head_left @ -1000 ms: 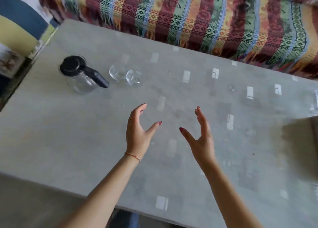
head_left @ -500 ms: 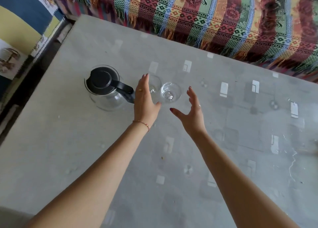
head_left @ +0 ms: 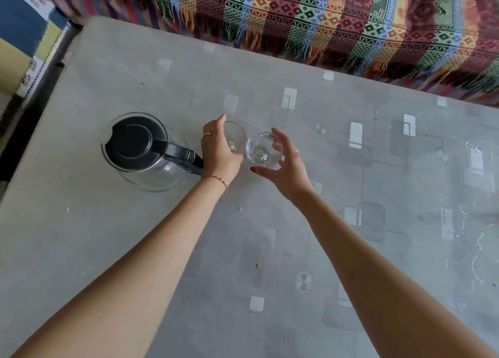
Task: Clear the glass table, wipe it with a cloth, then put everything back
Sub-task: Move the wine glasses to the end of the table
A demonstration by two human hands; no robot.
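1. Left hand point(head_left: 220, 152) curled round the left glass point(head_left: 235, 139): fingers over the far rim, palm and thumb against the near side.
2. Right hand point(head_left: 287, 168) half open, cupped round the right glass point(head_left: 263, 149): fingertips on its rim at 1 o'clock, thumb at 6 o'clock under the near side.
3. Both glasses upright, mouths up, long axes vertical; rims just beside each other, contact hard to judge.
4. Both clear and seemingly empty, bases visible through the open mouths. Cannot tell whether either is lifted off the surface.
5. Glass jug point(head_left: 143, 152) at 9 o'clock from the left hand, upright on the glass table point(head_left: 351, 249), black lid on top, black handle point(head_left: 181, 155) pointing toward 4 o'clock and ending just beside the left wrist.
6. Jug body clear, rounded, wider than its lid.
7. Striped fringed blanket point(head_left: 324, 20) along the table's far edge, 12 to 2 o'clock.
8. Tabletop dusty, smeared, with white specks toward 3 o'clock.
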